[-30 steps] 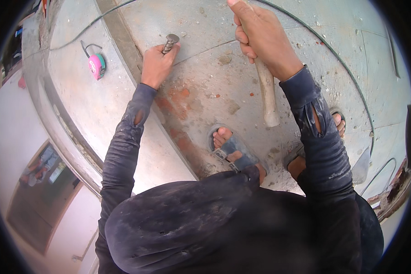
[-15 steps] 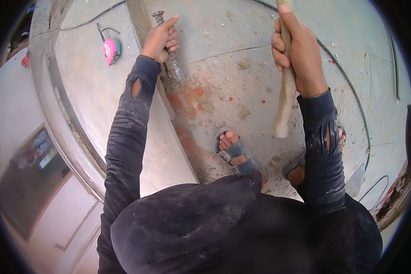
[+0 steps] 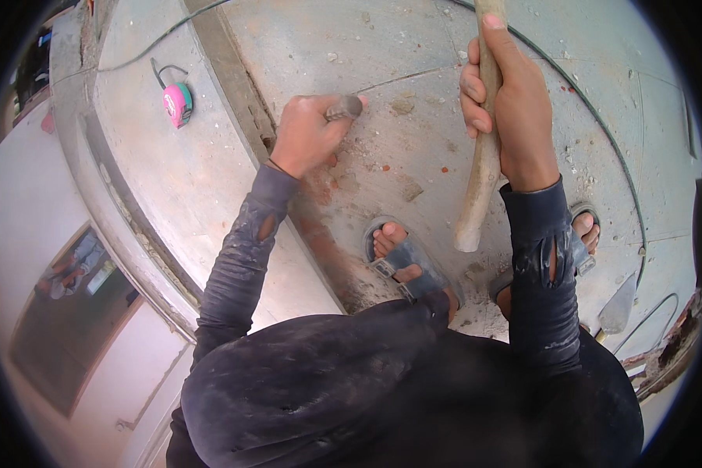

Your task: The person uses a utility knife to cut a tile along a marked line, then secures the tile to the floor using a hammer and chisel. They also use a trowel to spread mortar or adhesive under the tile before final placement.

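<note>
My left hand (image 3: 308, 136) is closed around a steel chisel (image 3: 342, 108); its blunt struck end pokes out of the fist toward the right, while the rest is hidden by the hand. The fist is over the strip of broken edge between the pale raised slab and the floor. My right hand (image 3: 519, 105) grips a long wooden handle (image 3: 480, 187), held slanting over the floor. The handle's lower end is bare, and its upper end runs out of the picture, so any tool head is out of view.
A pink and green tape measure (image 3: 177, 105) lies on the raised slab (image 3: 210, 179) at left. A black cable (image 3: 600, 132) curves over the dusty floor. Near my sandalled feet (image 3: 405, 257) are rubble and brick dust. A trowel (image 3: 618, 308) lies at the right.
My left hand has moved down and to the right and turned the chisel, so its struck end points right and its ribbed shaft is hidden. The wooden handle has dropped slightly.
</note>
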Tool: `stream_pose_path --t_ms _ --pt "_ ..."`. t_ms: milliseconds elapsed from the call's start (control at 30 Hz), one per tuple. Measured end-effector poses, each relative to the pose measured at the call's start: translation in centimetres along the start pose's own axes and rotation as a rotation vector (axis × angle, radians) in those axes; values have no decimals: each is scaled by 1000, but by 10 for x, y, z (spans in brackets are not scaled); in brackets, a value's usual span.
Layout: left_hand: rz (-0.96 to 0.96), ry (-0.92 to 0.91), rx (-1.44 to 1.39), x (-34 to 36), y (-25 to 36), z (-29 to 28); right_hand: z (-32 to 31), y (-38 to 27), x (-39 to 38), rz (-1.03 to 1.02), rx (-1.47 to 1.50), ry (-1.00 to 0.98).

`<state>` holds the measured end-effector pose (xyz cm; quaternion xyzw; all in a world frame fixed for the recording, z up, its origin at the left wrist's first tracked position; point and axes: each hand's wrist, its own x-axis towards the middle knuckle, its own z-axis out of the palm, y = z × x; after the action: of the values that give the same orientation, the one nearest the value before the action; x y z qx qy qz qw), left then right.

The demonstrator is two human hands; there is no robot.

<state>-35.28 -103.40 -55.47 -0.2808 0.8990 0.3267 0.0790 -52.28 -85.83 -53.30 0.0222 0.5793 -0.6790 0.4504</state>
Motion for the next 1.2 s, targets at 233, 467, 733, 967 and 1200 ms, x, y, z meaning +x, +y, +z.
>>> stream_pose_path --t_ms 233,467,733,967,1200 --pt "218 107 247 -32 -14 37 4 11 -10 78 109 67" --pt "282 184 295 -16 -10 23 9 15 -11 90 86 23" --pt "103 213 367 9 -16 24 1 7 -13 17 75 74" --pt "-31 246 307 33 -20 16 16 40 -16 -52 16 165" --pt "-118 176 328 36 -18 11 18 22 -19 111 -163 16"
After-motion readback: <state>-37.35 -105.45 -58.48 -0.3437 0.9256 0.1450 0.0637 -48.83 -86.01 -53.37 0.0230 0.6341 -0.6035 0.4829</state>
